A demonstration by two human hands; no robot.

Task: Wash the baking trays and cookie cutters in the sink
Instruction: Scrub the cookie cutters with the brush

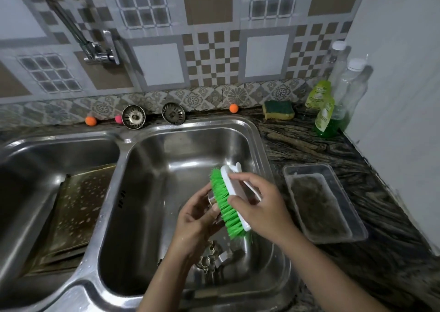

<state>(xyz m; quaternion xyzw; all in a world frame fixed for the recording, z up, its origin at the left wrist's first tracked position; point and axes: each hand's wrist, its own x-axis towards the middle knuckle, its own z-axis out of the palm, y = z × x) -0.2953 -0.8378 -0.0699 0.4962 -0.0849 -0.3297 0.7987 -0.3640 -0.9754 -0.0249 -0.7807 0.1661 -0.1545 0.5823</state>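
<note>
In the left basin a baking tray (78, 211) leans against the wall, its dark, stained face dotted with suds or water drops. It looks like thin sheet metal: stiff, fairly light, but broad and slick when wet, so I judge it best taken by two opposite rims rather than one corner, where it would swing and bang the steel.

Over the right basin of the sink (202, 131) the left hand (197, 219) curls its fingers round a small metal cookie cutter (212, 198), pinching it by its walls. Only a sliver of it shows between the fingers and the bristles, so its shape cannot be told. Such a cutter is likely very light, rigid enough but with thin edges that can bend or nick skin; soapy, it could squirt out of a pinch, so holding it across the band with the open side toward the brush seems right.

Below that hand, more cookie cutters (209, 257) lie in a heap on the basin floor near the drain, touching one another.

The right hand (259, 207) grips the white back of a scrubbing brush (228, 202), fingers wrapped over the top, its green bristles pressed against the held cutter.

Further right, a clear plastic container (323, 202) sits on the counter (297, 142).
</note>
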